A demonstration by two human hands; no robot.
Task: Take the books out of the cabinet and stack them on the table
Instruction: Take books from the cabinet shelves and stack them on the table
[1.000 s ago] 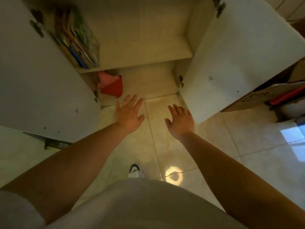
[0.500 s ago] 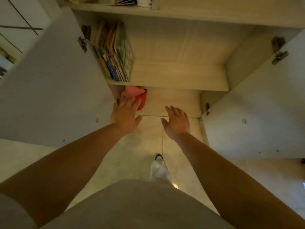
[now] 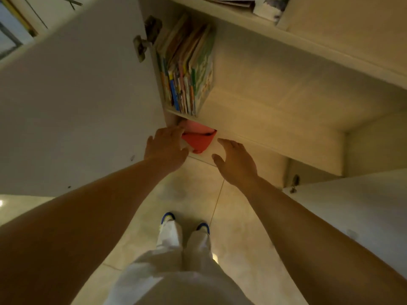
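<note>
A row of several thin colourful books stands upright at the left end of the middle shelf of an open white cabinet. My left hand is stretched out below that shelf, fingers apart, holding nothing, just in front of a red and pink object on the lower shelf. My right hand is beside it to the right, also spread and empty. Both hands are below the books and apart from them. No table is in view.
The left cabinet door stands open close to my left arm, the right door open by my right arm. More books or papers lie on the top shelf. Below are pale floor tiles and my feet.
I have stepped closer to the cabinet and the view has tilted up. Both hands have moved forward, from over the floor to the lower shelf's front, still empty.
</note>
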